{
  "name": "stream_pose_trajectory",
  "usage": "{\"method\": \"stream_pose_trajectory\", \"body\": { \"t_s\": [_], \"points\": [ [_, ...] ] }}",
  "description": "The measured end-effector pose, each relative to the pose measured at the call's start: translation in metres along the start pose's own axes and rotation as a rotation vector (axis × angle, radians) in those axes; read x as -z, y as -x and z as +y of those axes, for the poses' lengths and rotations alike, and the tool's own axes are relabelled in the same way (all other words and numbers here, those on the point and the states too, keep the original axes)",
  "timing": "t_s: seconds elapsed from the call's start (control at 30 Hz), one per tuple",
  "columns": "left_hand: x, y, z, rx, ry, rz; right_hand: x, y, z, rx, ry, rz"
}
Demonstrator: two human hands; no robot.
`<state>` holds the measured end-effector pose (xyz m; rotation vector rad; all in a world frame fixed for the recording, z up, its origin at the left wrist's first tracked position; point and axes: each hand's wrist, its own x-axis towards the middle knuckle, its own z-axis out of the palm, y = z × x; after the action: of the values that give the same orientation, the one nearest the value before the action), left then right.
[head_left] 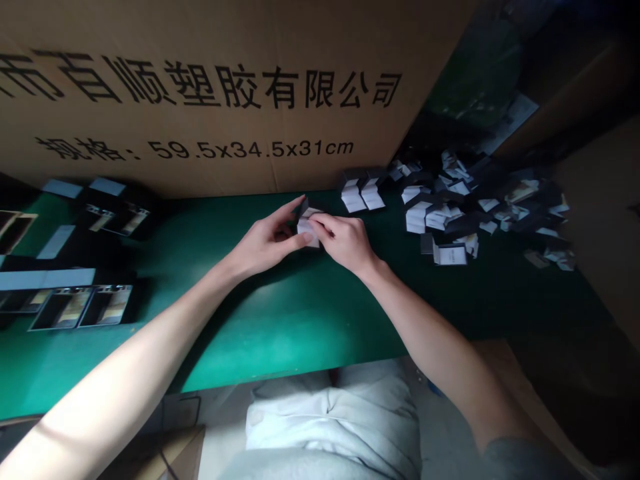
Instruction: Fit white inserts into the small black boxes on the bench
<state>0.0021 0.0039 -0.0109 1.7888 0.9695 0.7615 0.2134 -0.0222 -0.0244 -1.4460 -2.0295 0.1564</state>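
Note:
Near the middle of the green table, both hands are on a small folded black-and-white card piece. My left hand holds it from the left, thumb along its lower part and index finger stretched up past its dark upper edge. My right hand is closed, its fingers pinched at the white inner face. Fingers cover part of the piece. Just beyond it, two similar folded card pieces stand side by side, dark outside and white inside.
A large printed cardboard box walls off the back of the green table. Several similar card pieces lie heaped at the right. Several black open boxes with pale edges stand at the left. The table's front edge runs before my lap.

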Motion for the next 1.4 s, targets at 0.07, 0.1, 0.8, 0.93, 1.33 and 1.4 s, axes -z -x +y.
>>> {"method": "stream_pose_trajectory", "body": {
  "t_s": [0.07,0.1,0.8,0.93,1.33,1.4],
  "points": [
    [-0.004,0.001,0.003,0.023,-0.065,0.105,0.000,0.000,0.001,-0.010,0.003,-0.001],
    [-0.006,0.002,0.004,0.029,-0.078,0.137,0.000,-0.001,0.001,-0.013,0.003,0.003],
    [0.055,0.181,0.023,-0.123,-0.814,0.739,0.001,0.000,0.001,0.028,-0.144,-0.049],
    [0.073,0.234,0.015,0.162,-0.920,0.774,-0.001,-0.001,0.002,-0.003,-0.152,-0.043],
    [0.048,0.191,0.006,-0.085,-0.890,0.434,0.006,-0.003,-0.003,-0.038,-0.216,-0.164],
    [0.042,0.169,0.007,-0.094,-0.882,0.391,0.007,-0.004,-0.004,-0.035,-0.221,-0.186]
  ]
}}
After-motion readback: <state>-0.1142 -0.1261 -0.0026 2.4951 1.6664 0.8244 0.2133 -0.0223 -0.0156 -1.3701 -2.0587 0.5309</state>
